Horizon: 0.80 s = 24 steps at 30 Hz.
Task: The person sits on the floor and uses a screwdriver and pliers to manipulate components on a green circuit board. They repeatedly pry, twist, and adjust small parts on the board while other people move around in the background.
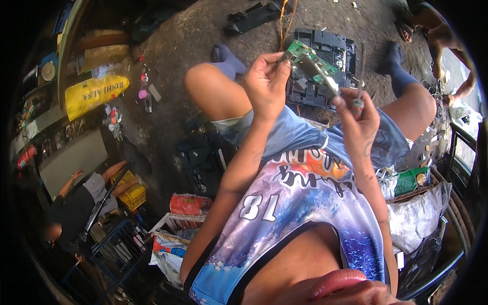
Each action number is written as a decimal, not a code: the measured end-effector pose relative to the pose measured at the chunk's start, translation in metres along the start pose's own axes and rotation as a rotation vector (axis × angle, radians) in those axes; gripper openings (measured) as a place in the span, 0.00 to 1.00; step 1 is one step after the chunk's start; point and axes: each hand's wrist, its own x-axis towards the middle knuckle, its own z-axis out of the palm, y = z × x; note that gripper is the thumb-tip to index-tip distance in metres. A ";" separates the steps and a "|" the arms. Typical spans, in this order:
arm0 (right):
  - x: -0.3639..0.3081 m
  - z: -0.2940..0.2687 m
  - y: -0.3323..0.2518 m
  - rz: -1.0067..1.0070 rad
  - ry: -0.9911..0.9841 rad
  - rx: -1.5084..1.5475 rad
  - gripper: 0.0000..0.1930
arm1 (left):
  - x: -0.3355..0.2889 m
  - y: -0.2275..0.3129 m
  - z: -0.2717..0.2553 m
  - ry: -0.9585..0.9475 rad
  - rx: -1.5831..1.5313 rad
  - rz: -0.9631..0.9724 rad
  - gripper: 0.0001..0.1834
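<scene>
Person's left hand (269, 84) pinches green rectangular circuit board (305, 55) between thumb and fingers, above black plastic casing (347, 53) on ground. Right hand (361, 111), fingers curled closed, grips red-and-grey handheld tool (358, 108) beside board's silvery end.

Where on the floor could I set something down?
The widest bare patch of brown dirt floor lies between the person's left knee and the small flat greyish piece. Another, dotted with pale scraps, lies beyond the black rectangular plastic chassis, right of the long black plastic part. It's crowded between the blue-socked feet, where that chassis sits.
</scene>
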 end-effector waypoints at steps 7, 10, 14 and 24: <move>0.011 -0.015 -0.020 -0.329 0.122 -0.337 0.19 | -0.008 0.022 0.001 0.063 0.123 0.171 0.12; -0.016 -0.028 -0.038 -0.292 -0.175 -0.321 0.13 | -0.005 0.028 -0.005 0.082 0.322 0.368 0.12; -0.029 -0.021 -0.041 -0.146 -0.361 -0.344 0.13 | -0.003 0.041 -0.004 0.110 0.344 0.499 0.14; -0.024 -0.009 -0.051 -0.239 -0.428 -0.379 0.14 | -0.011 0.057 -0.004 0.093 0.120 0.376 0.12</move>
